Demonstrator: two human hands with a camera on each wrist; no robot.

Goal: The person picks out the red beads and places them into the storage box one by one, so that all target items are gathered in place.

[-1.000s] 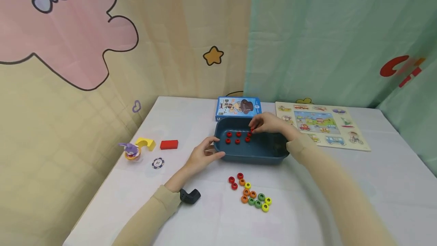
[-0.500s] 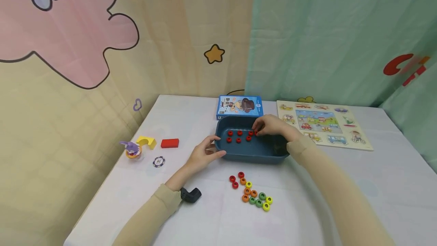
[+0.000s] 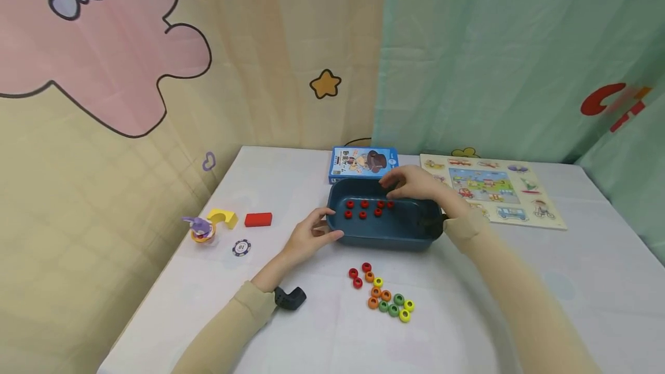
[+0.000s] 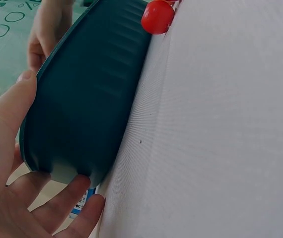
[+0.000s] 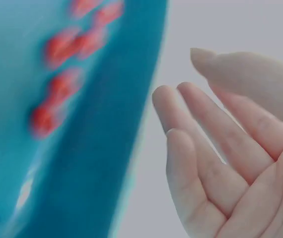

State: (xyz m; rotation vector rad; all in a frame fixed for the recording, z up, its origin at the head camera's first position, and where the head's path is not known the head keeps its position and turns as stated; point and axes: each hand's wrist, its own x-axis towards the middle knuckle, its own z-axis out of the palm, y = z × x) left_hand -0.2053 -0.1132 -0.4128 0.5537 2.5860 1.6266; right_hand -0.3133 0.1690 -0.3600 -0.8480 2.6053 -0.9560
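A dark blue plastic bin (image 3: 384, 242) stands on the white table with several red beads (image 3: 362, 214) set in two rows inside. My left hand (image 3: 307, 236) grips the bin's near left corner, thumb at the front rim and fingers against the left end, as the left wrist view shows. Above the bin's far right part is my right hand (image 3: 415, 182), holding nothing; its fingers (image 5: 216, 129) are apart from the thumb. In front of the bin lies a loose group of red, orange (image 3: 386, 295), green (image 3: 393, 310) and yellow beads (image 3: 404, 316).
Behind the bin sits a blue box (image 3: 363, 163), with a picture puzzle board (image 3: 485, 189) to the right. To the left are a red block (image 3: 258, 220), a yellow arch block (image 3: 222, 218), a purple toy figure (image 3: 201, 227) and a round chip (image 3: 241, 248).
My right hand sets a red bead at the right end of the far row, lets go and rises off it. The left hand stays at the bin's corner.
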